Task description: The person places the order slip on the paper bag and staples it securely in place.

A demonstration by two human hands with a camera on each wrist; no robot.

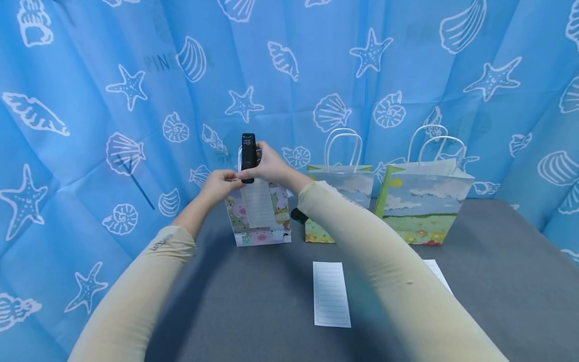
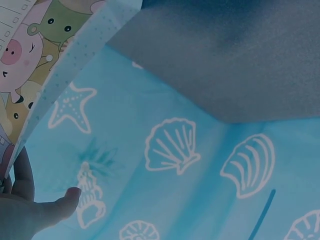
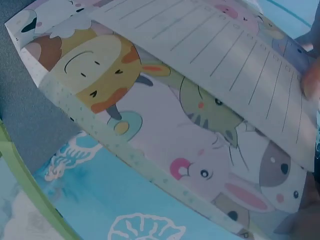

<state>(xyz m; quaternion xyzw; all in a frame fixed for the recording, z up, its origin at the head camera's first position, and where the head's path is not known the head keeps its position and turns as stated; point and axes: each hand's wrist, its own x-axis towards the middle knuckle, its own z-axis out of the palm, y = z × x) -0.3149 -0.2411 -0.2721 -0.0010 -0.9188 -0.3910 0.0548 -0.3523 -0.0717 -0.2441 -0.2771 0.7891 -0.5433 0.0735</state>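
A small paper bag with cartoon animals (image 1: 281, 211) stands on the table at the left, white handles up. Against its front hangs a lined paper slip (image 1: 259, 206), its top end at the bag's upper edge; it lies slanted over the animals in the right wrist view. My right hand (image 1: 270, 163) grips a black stapler (image 1: 248, 158) held upright at the bag's top. Close beside it, my left hand (image 1: 220, 186) pinches the bag's upper edge by the slip. In the left wrist view, the left thumb (image 2: 57, 207) sticks out past the bag's side.
Two landscape-print paper bags (image 1: 420, 201) with white handles stand to the right, one partly behind my right forearm. A second lined slip (image 1: 331, 294) lies on the grey table (image 1: 253, 301); another (image 1: 438, 274) shows past my right sleeve. A blue seashell curtain (image 1: 289, 90) hangs behind.
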